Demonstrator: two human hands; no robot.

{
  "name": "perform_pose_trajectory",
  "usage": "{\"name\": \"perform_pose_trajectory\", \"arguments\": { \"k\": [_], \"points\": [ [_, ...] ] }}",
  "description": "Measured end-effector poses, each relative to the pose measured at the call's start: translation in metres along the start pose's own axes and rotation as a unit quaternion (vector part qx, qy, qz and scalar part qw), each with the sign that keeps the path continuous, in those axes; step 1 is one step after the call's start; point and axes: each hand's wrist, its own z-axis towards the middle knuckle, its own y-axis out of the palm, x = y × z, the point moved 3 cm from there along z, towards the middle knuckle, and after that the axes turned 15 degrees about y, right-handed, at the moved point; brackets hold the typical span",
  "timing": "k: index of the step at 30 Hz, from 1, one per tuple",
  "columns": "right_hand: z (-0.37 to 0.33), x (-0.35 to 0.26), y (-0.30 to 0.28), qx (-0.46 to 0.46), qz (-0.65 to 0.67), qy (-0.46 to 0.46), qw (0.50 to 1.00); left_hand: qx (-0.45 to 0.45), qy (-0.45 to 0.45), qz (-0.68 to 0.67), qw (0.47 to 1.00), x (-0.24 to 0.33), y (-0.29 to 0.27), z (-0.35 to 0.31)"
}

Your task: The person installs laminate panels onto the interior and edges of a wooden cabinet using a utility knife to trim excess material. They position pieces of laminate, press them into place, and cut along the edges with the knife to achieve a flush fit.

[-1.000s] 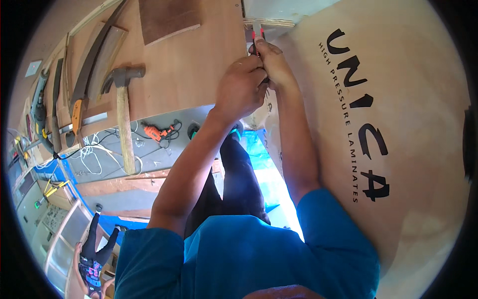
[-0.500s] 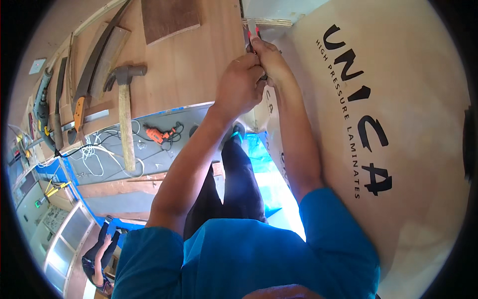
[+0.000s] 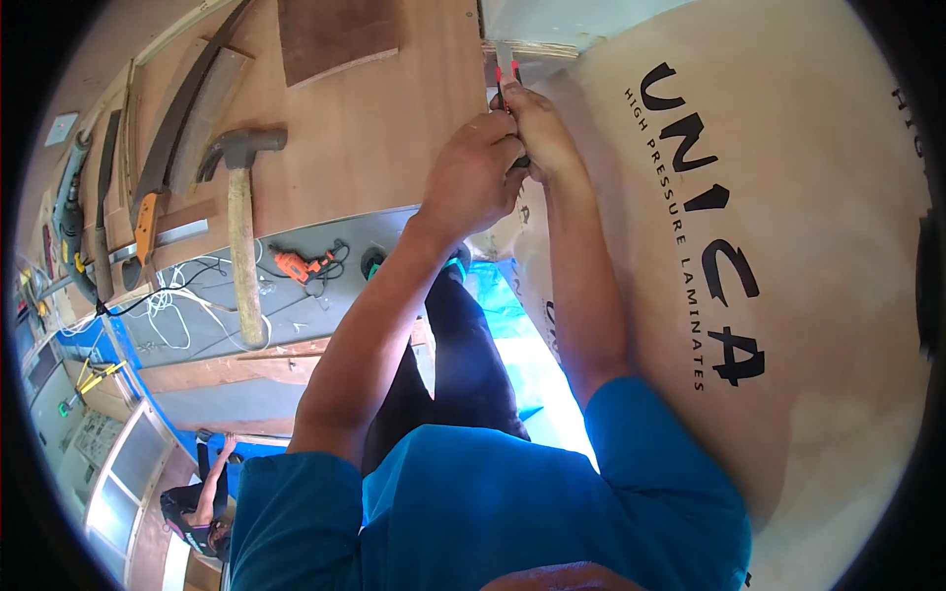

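Observation:
Both hands meet beyond the bench's right end, closed around what looks like a red-and-black utility knife. Its flat grey blade part points away from me, while my fingers hide most of the handle. My right hand grips it along the body near the red part. Pressed against the near end of the handle, my left hand has its fingers curled, with a dark bit showing between the two hands. A large tan laminate sheet with dark lettering curves up beside my right forearm.
On the wooden bench lie a claw hammer with its handle overhanging, a handsaw and a brown board. An orange power drill and white cables are on the floor. Another person bends down at lower left.
My hands keep their grip and have barely moved. The view has shifted slightly. At lower left, the other person's arm has changed position.

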Motion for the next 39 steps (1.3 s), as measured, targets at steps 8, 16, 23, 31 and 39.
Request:
{"name": "perform_pose_trajectory", "arguments": {
  "k": [8,16,23,31,39],
  "points": [
    [-0.003,-0.004,0.001,0.017,-0.058,-0.007,0.998,-0.022,-0.022,0.013,0.999,-0.001,0.0,-0.002],
    [-0.004,-0.007,0.002,-0.018,-0.036,-0.006,0.999,-0.021,-0.035,0.015,0.999,0.002,0.002,0.0],
    [0.001,0.0,0.002,-0.022,-0.025,-0.025,0.999,-0.03,-0.035,0.023,0.999,-0.001,0.003,0.002],
    [-0.001,-0.001,0.003,-0.023,-0.022,-0.012,0.999,-0.033,-0.057,0.025,0.998,-0.001,0.003,-0.002],
    [0.0,-0.002,0.0,-0.024,-0.041,0.003,0.999,-0.016,-0.03,0.006,0.999,0.001,-0.001,0.001]
  ]
}}
